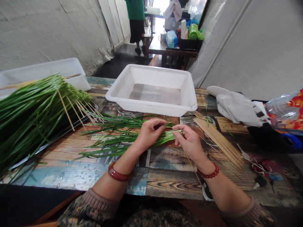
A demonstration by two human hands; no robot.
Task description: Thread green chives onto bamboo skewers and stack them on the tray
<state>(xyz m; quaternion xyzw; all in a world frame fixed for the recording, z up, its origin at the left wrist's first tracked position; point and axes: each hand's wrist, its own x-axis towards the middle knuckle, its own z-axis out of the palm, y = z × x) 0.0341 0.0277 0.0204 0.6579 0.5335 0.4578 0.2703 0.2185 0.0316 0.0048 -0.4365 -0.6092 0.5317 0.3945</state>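
Far left of the open white tub (153,107), a tall heap of long green stalks (30,116) spreads over a tray (58,140), its leaf ends dropping past the near edge; thin sticks (80,108) poke from its pale cut ends toward the tub. Behind the heap, a second tub (79,77) shows its corner.

In front of the white tub lie loose greens (104,148), leaves pointing left, with wet planks of the tabletop (170,186) showing between them and the near edge — a strip that both forearms cross. The left hand (151,134), just before the tub's front wall, curls over the stalks, thumb and forefinger near each other; I cannot tell whether its grip is closed on any. The right hand (188,140), nearer the tub's right front corner, has its grip pinched on the pale ends of a small bunch (167,136).

Right of the tub's front corner, a fan of wooden skewers (220,145) slants toward the near side, close by the right wrist. Farther right of the tub sit a grey cap (233,104), keys (260,182) nearer the front — and a red-patterned plastic bag (288,110).
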